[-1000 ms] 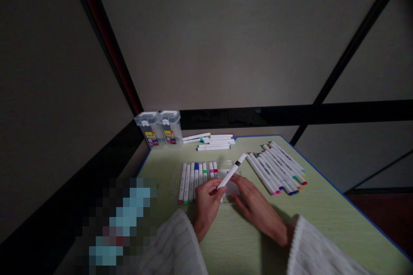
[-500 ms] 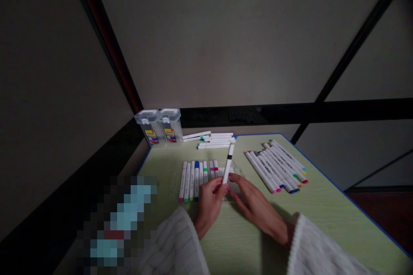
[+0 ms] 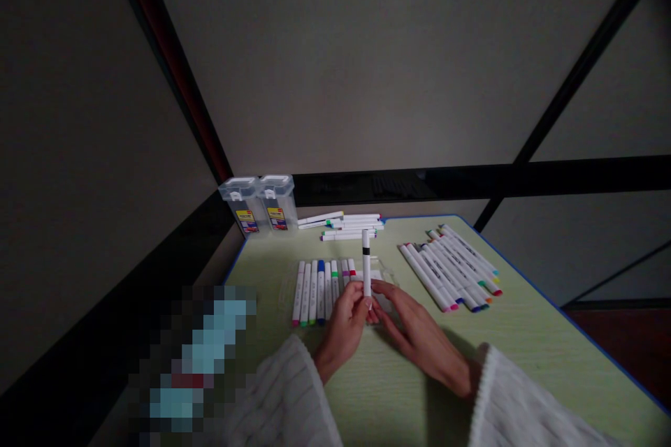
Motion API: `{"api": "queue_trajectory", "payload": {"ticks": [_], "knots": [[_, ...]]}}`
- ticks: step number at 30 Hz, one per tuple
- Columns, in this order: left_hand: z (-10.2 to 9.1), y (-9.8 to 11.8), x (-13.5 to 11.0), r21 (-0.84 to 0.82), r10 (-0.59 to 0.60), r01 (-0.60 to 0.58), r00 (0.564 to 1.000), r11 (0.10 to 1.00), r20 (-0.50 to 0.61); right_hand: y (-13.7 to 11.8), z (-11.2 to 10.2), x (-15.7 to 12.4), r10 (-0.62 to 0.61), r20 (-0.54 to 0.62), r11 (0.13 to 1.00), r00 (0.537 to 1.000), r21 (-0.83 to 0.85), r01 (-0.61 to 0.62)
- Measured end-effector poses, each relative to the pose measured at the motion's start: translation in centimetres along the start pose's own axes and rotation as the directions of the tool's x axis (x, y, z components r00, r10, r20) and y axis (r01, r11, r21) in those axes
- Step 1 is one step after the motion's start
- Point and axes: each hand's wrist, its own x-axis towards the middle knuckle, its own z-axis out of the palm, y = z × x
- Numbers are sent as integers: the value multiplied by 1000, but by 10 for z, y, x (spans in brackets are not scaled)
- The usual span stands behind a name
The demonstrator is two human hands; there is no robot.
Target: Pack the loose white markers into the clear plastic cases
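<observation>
A white marker (image 3: 366,265) with a black band stands nearly upright in my left hand (image 3: 343,325), pinched near its lower end between thumb and fingers. My right hand (image 3: 422,335) is close beside it on the right, thumb and forefinger apart, their tips at the marker's lower part. I cannot tell whether they touch it. Under and behind my hands lies a clear plastic tray (image 3: 388,272). A row of white markers (image 3: 307,293) with coloured ends lies side by side in its left part, partly hidden by my left hand.
Two clear lidded boxes (image 3: 280,206) with yellow labels stand at the back left corner. Several white markers (image 3: 349,236) lie in a loose pile at the back. A larger group of markers (image 3: 451,269) spreads over the right of the green table (image 3: 524,363).
The marker in my left hand has tipped from a rightward lean to nearly upright. My right hand stays close to it, almost unmoved.
</observation>
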Motion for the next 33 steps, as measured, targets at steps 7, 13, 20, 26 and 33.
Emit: {"api": "queue_trajectory", "payload": {"ticks": [7,13,20,26,33], "knots": [[0,5,0,-45,-52,56,995,997,86,-1,0,-1,-11,-16,1000,1000,-4,11],[-1,6,0,-41,-70,74,993,996,98,1,1,-2,-10,3,1000,1000,-13,10],[1,9,-1,-22,-97,99,992,995,79,3,2,-3,-4,29,1000,1000,-11,5],[1,12,1,41,-107,105,993,994,43,5,2,-3,-29,45,999,999,-43,31],[-1,7,2,203,-83,73,996,976,37,11,7,-5,-91,36,985,995,-143,96]]}}
